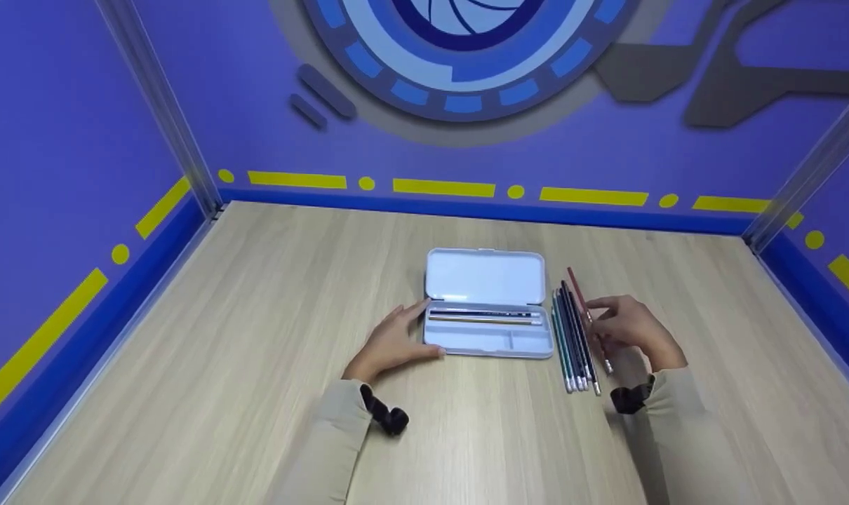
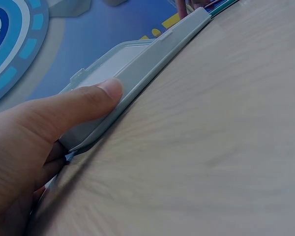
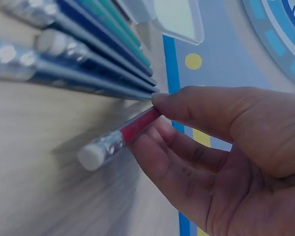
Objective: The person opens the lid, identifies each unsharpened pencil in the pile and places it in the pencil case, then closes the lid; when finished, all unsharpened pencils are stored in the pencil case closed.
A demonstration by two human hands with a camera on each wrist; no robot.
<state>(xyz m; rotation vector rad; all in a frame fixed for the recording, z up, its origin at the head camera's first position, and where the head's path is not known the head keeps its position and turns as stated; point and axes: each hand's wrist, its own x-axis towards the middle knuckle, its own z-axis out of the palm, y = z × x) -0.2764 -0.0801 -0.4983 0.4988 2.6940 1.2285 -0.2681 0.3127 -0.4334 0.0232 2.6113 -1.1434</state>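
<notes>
Right of centre in the head view, right hand extended up from lower right, wrist bent inward, grip closed on red pencil, thumb and fingers pinching it. Right wrist view: thumb on upper side, fingers underneath, white eraser toward lower left. Red pencil lay just right of a row of green and dark pencils, all pointing roughly up-frame. Left hand at centre-left, thumb and fingers spread round the left end of white pencil case, holding it; thumb on front wall in left wrist view. Case stood open at centre, lid toward upper frame, two pencils in the back compartment. Beige sleeves, black straps at both wrists.

Bench: pale wood grain, filling lower frame. Blue-purple walls behind and at both sides, yellow dashes and dots along the bottom, round blue graphic top centre, metal posts at corners.
</notes>
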